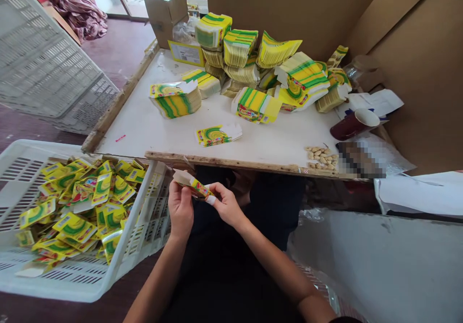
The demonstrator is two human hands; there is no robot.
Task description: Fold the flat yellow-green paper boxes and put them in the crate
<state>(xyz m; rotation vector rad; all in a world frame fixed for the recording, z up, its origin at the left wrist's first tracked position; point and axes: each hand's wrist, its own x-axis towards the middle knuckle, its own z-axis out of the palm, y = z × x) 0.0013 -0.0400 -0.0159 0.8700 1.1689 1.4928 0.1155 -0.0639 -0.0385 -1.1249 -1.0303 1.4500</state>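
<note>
Far left, tall white crates lean into view, and just below them comes the white basket, heaped with yellow-and-green packs lying every which way. Across to the table now, white on top with rough wooden edging, an open cardboard box at its far corner. Here's a bundle of flat cartons near the left side, and below the table's front edge, in comes the left hand, thumb and fingers pinching the left end of a small carton, right where pale flaps stand open. That carton is up in the air, tilted, held between both hands in front of the dark clothing. On its other end, the right hand has it pinched between thumb and fingers, a white flap showing at the fingertips. Straight above, on the tabletop, one loose carton lies alone, with big stacks of cartons piled up behind it. Moving right, another bundle sits in front of those stacks, then a scatter of peanuts by the front edge. And over on the far right, a dark red mug lies tipped, its pale inside showing, above a blurred-out object and clear plastic wrap.
</note>
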